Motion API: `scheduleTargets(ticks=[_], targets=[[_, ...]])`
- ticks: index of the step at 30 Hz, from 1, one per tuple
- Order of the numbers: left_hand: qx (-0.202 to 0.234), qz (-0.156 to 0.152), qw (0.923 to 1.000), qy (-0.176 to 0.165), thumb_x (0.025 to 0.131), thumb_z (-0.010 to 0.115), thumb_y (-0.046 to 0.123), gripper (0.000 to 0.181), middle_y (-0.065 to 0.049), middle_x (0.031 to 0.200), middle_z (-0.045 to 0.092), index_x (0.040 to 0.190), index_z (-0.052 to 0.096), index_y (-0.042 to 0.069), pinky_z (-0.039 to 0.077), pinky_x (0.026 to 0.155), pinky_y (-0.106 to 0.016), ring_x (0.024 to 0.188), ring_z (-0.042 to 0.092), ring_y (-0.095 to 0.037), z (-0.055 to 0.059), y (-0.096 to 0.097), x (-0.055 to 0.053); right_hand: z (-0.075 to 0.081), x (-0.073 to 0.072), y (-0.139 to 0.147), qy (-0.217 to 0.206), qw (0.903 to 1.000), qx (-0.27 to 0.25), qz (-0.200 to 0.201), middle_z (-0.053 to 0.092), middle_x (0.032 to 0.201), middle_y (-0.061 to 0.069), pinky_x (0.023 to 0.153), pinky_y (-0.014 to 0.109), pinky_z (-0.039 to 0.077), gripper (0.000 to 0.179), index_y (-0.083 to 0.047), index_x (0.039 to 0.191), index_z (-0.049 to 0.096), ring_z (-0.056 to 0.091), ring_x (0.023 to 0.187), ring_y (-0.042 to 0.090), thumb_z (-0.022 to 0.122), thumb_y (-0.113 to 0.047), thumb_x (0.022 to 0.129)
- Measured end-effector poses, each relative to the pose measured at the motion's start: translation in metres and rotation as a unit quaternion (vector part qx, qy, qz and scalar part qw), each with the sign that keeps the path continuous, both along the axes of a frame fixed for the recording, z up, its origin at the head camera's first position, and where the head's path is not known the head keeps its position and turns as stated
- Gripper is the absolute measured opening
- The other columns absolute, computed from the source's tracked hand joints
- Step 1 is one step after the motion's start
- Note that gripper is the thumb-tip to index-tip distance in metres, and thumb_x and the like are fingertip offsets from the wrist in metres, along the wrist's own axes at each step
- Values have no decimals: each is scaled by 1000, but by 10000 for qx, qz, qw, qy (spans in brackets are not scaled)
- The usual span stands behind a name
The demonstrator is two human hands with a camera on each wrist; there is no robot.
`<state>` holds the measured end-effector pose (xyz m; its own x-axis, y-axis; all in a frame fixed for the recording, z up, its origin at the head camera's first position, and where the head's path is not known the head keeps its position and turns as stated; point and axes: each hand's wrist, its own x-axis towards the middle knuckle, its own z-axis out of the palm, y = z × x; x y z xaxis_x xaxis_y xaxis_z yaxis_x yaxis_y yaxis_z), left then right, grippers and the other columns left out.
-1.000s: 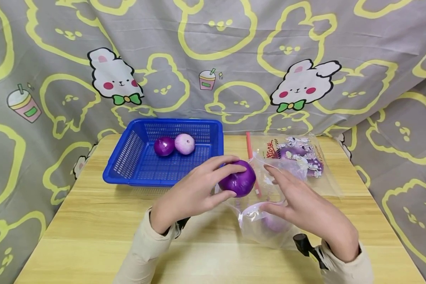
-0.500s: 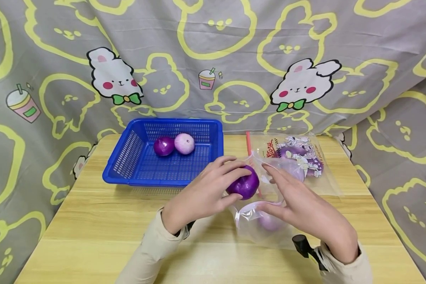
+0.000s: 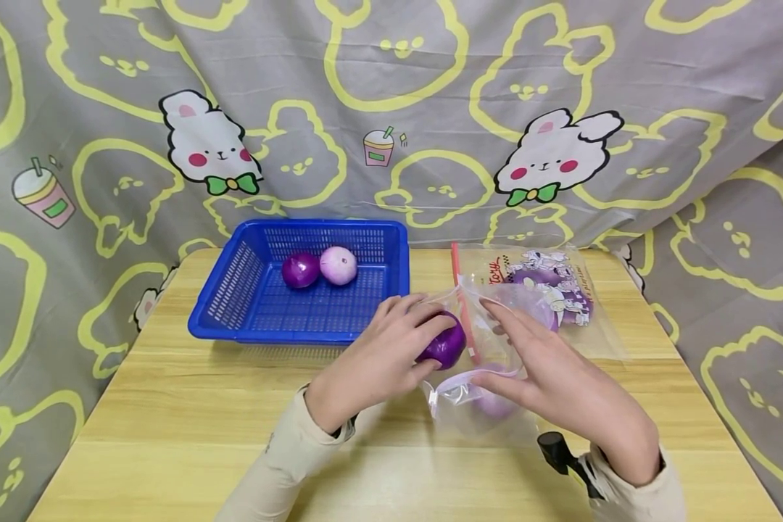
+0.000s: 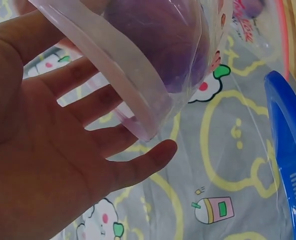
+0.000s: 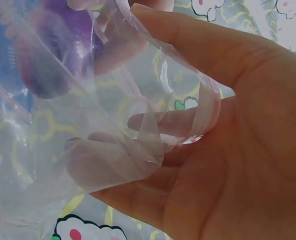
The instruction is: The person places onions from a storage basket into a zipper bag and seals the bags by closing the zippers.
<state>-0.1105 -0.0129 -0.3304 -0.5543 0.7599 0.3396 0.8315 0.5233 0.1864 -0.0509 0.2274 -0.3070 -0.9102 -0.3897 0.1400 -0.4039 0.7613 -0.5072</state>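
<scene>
My left hand (image 3: 378, 355) grips a dark purple red onion (image 3: 446, 344) right at the mouth of a clear zip bag (image 3: 457, 420). Thumb and fingers lie on opposite sides of that onion. My right hand (image 3: 554, 370) spreads thumb and fingers across the bag's mouth, with the thumb at the near rim and fingertips by the far rim. Through the plastic shows a paler red onion (image 3: 494, 402) inside the bag. In the left wrist view, the bag's whitish zip strip (image 4: 133, 75) overlaps the left fingers. The right wrist view shows loose plastic (image 5: 123, 155) over part of the right fingers.
A blue basket (image 3: 235, 330) at the back left holds a dark red onion (image 3: 300, 270) and a pale one (image 3: 338, 266). Behind the right hand lies a printed zip bag (image 3: 600, 330) with a red slider strip and purple contents. A patterned curtain (image 3: 431, 109) hangs behind the wooden table (image 3: 170, 435).
My left hand has moved right and a little lower with the red onion, closer into the bag's mouth. My right hand has stayed almost where it was.
</scene>
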Motion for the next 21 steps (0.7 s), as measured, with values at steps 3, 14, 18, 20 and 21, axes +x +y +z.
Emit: scheduleTargets(ticks=[3,14,18,20,21], targets=[[-73,82,9999,110,84,80,24,52,-8,136,57,130,60,14,39,104,-50,130,47,-31,0,-1,0,0,0,-1,25,10000,8,-8,43,151,11,98,53,48,84,-13,156,30,59,119,29,69,-49,90],[-311,249,9990,188,87,77,24,52,-10,143,50,135,57,15,40,107,-51,134,42,-33,4,-6,0,2,0,0,-85,9999,69,-87,40,153,16,98,56,47,84,-8,155,30,60,118,32,69,-47,91],[-158,110,9998,62,88,76,22,51,-11,143,50,135,57,13,39,108,-49,135,42,-31,6,-8,2,2,-1,0,-125,9999,16,-73,36,156,14,102,57,44,85,-9,156,29,57,123,34,69,-47,91],[-44,-21,10000,-45,88,76,20,50,-11,142,52,134,58,12,39,108,-48,135,43,-30,8,-10,2,3,-1,0,-145,9999,-7,-54,34,157,13,102,56,44,85,-10,156,28,57,123,33,68,-47,92],[10,-85,9999,-103,88,76,19,49,-11,141,53,133,58,11,38,109,-48,134,44,-30,9,-11,2,3,-1,0,-154,9999,-9,-48,34,158,13,102,56,44,85,-10,156,27,57,123,33,68,-47,92]])
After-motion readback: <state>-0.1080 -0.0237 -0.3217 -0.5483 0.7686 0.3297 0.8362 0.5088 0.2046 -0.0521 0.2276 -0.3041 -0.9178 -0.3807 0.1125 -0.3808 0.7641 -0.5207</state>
